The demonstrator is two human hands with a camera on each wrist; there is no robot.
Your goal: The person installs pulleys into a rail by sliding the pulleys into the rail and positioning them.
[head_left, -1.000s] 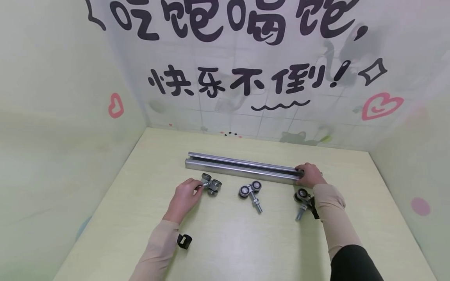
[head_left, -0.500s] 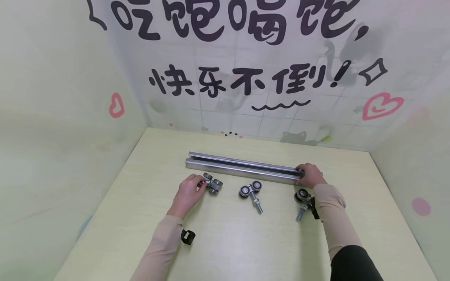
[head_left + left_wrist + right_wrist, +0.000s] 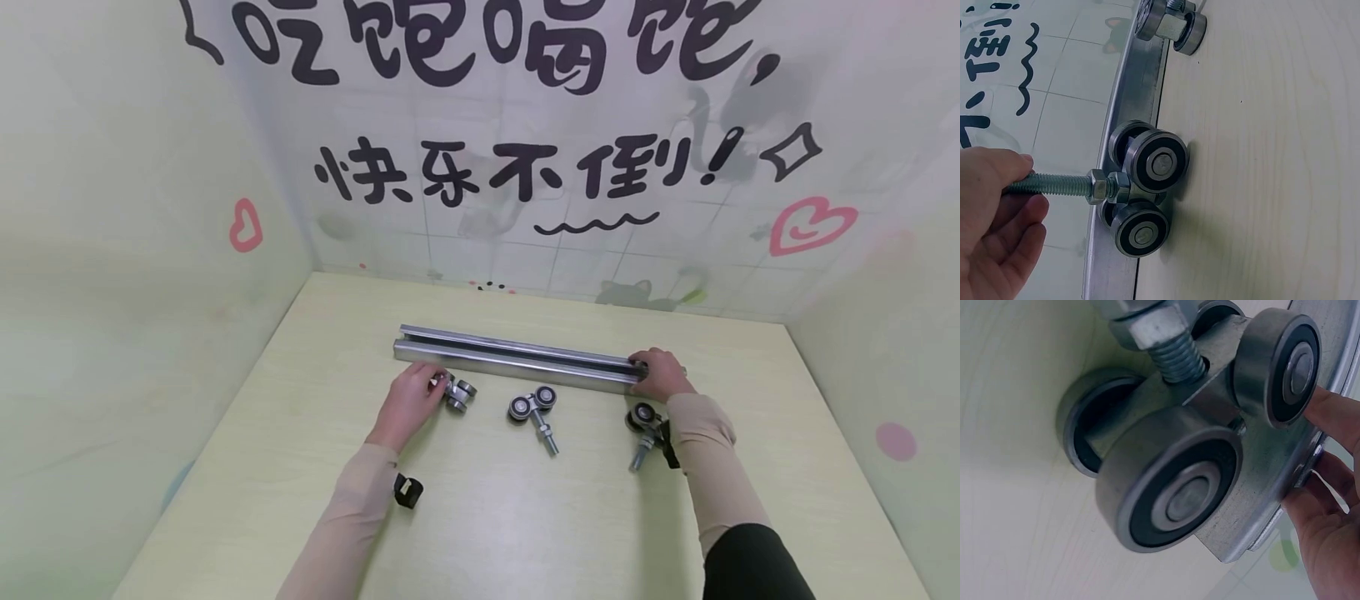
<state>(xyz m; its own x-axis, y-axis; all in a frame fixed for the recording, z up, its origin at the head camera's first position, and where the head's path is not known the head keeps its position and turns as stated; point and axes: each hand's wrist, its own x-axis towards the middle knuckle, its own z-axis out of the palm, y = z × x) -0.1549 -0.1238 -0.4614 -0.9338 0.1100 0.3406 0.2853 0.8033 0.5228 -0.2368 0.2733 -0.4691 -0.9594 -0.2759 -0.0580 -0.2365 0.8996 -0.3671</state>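
My left hand (image 3: 405, 408) pinches the threaded bolt (image 3: 1054, 184) of a four-wheeled roller trolley (image 3: 459, 394) between thumb and fingers. In the left wrist view, that trolley's wheels (image 3: 1160, 161) overlap the side of a silver metal channel rail (image 3: 1132, 94), with the bolt pointing back into the hand. The slotted rail (image 3: 510, 360) lies lengthwise across the table, its slot upward. At its right end, my right hand (image 3: 662, 377) grips the rail, thumb and fingers on opposite sides, as the right wrist view shows.
A second roller trolley (image 3: 536, 408) lies in front of the rail's middle, bolt toward me. Another trolley (image 3: 642, 419) lies beside my right wrist and fills much of the right wrist view. A printed wall (image 3: 525, 258) rises behind the pale table (image 3: 517, 517), with side walls left and right.
My left hand has moved right and away from me with the roller trolley, coming nearer to the rail. My right hand keeps its hold on the rail's end.
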